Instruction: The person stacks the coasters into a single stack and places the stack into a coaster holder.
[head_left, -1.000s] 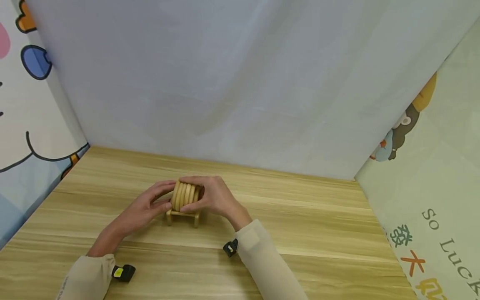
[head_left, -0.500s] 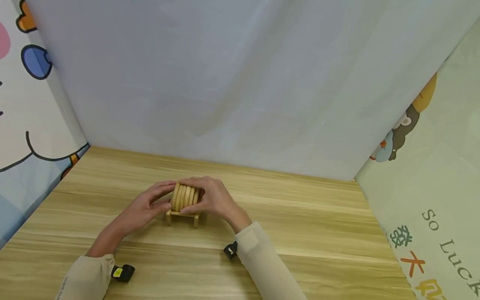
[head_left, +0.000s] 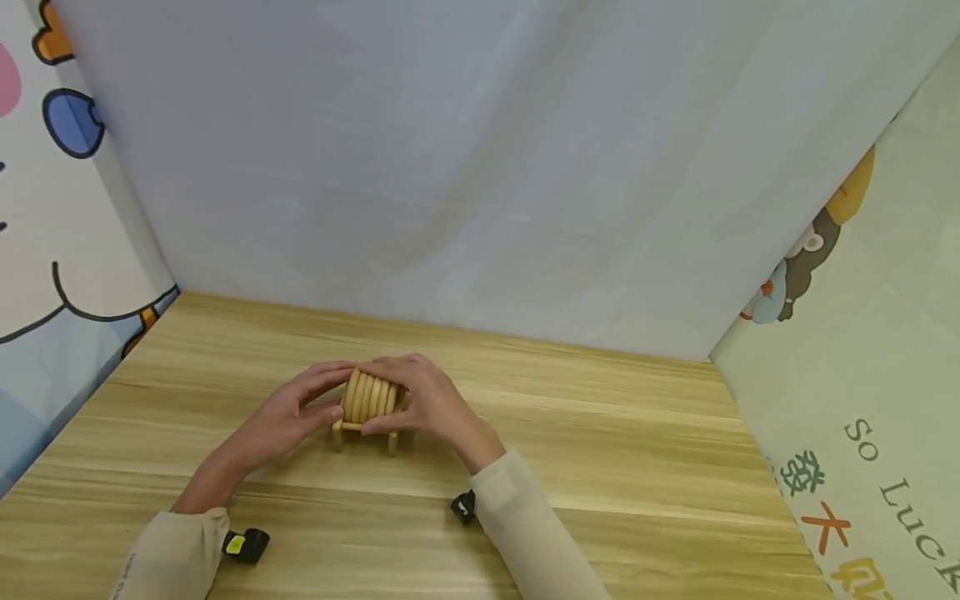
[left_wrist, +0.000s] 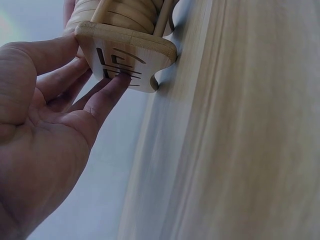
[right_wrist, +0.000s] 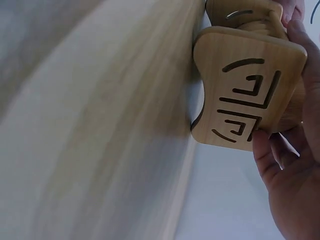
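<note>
Several round wooden coasters [head_left: 371, 396] stand on edge side by side in a small wooden coaster rack [head_left: 366, 428] on the table. My left hand [head_left: 288, 412] holds the rack's left end, its thumb at the front and fingers reaching behind; a fingertip presses the slotted end panel [left_wrist: 142, 57] in the left wrist view. From the right, my right hand [head_left: 431, 402] spans the coasters, thumb low in front and fingers over the top. The right wrist view shows the other slotted panel [right_wrist: 214, 85], with one fingertip on its edge. The coasters' far side is hidden.
The wood-grain table [head_left: 600, 442] spreads around the rack. A pale curtain [head_left: 480, 167] hangs behind it, with printed panels at left and right. Black wrist devices, one [head_left: 246, 546] on the left and one [head_left: 463, 506] on the right, sit by the sleeves.
The coasters sit slightly lower in the rack than a second ago. My right hand's thumb has moved a little down with them. The left hand and the rack stay in place.
</note>
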